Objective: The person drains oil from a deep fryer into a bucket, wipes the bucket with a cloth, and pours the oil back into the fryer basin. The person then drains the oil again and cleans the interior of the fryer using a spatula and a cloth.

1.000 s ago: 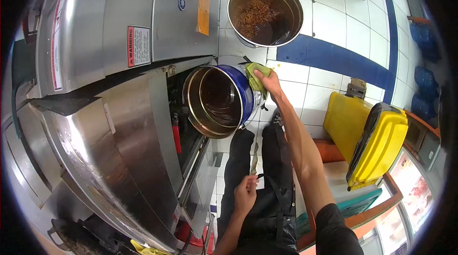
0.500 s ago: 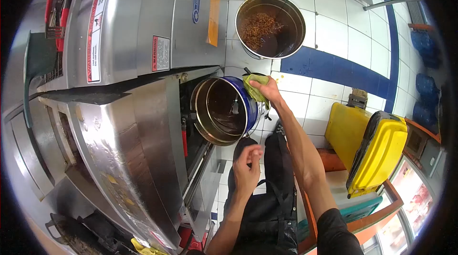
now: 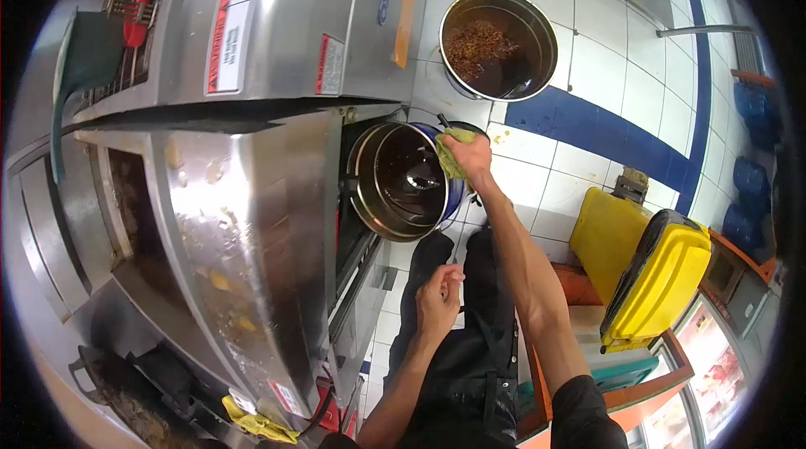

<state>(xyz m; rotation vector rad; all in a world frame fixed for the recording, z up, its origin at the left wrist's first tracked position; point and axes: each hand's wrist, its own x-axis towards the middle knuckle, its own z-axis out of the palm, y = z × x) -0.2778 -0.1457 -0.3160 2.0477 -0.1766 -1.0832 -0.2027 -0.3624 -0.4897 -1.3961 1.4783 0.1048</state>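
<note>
A metal bucket with a blue outside (image 3: pixel 395 189) stands at the open front of the steel machine (image 3: pixel 243 231), dark liquid inside it. My right hand (image 3: pixel 470 155) grips a yellow-green cloth (image 3: pixel 448 165) against the bucket's right rim. A short dark handle sticks out just above that hand. Over my lap, below the bucket, my left hand (image 3: pixel 440 294) hangs with its fingers curled together; whether it holds anything is hidden.
A second bucket (image 3: pixel 537 84) with brown crumbs and dark liquid stands on the tiled floor. At the right is a yellow bin (image 3: pixel 663 281) by an orange-edged table. Another yellow cloth (image 3: pixel 259 421) lies at the lower left.
The blue bucket appears more upright, its opening facing up more. My right hand stays on its rim with the cloth. The view has shifted, and my left hand remains curled over my lap.
</note>
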